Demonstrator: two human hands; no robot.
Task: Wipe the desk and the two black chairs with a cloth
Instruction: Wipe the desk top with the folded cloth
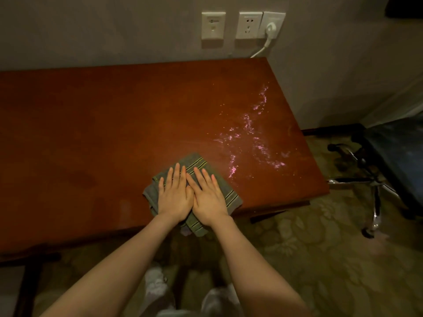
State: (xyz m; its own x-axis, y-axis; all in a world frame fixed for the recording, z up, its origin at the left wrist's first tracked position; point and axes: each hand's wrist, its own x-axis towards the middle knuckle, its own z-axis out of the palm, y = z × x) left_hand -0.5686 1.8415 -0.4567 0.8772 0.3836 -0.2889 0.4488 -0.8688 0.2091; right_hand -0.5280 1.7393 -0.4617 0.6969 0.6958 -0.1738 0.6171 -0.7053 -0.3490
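- While wiping, left hand (pixel 175 195) and right hand (pixel 208 197) press flat, fingers straight, on striped cloth (pixel 194 164) for even pressure.
- Desk (pixel 114 124) near edge; wet streaks (pixel 251 136) (right end) remain.

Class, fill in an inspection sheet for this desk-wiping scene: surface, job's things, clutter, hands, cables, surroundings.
Surface: red-brown wooden desk, with a glistening wet patch toward its right end.
Job's things: folded striped cloth on the desk near the front edge, one corner overhanging; one black chair with a chrome base stands right of the desk.
Clutter: nothing seen.
Hands: left hand and right hand lie flat, side by side, pressing the cloth.
Cables: white plug in the rightmost wall socket; its white cable drops behind the desk.
Surroundings: grey wall, patterned carpet.
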